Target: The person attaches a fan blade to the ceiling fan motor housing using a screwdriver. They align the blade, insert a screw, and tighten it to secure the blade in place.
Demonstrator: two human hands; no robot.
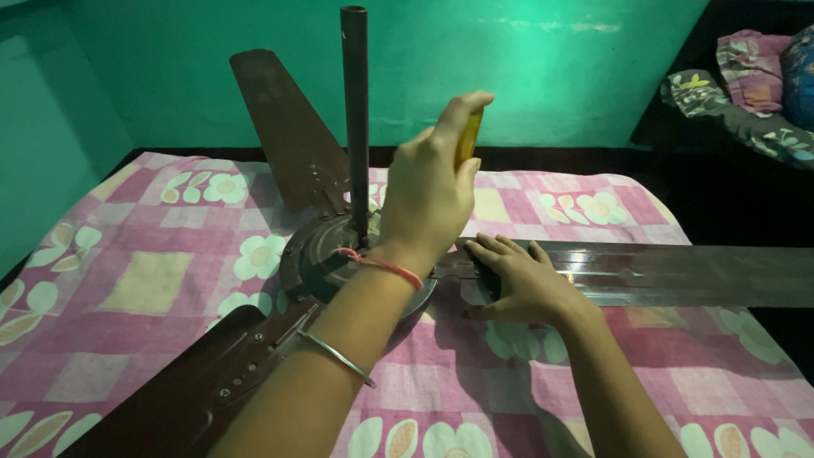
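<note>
A brown metal ceiling fan (339, 254) with three long blades lies on the bed (144, 280), covered by a pink floral patchwork sheet, its dark down-rod (354, 119) standing upright near the bed's middle. The left hand (428, 191) hovers above the motor housing, fingers closed around a yellow-handled tool (468, 137). The right hand (517, 280) rests with fingers spread flat on the blade (678, 276) reaching toward the bed's right edge.
</note>
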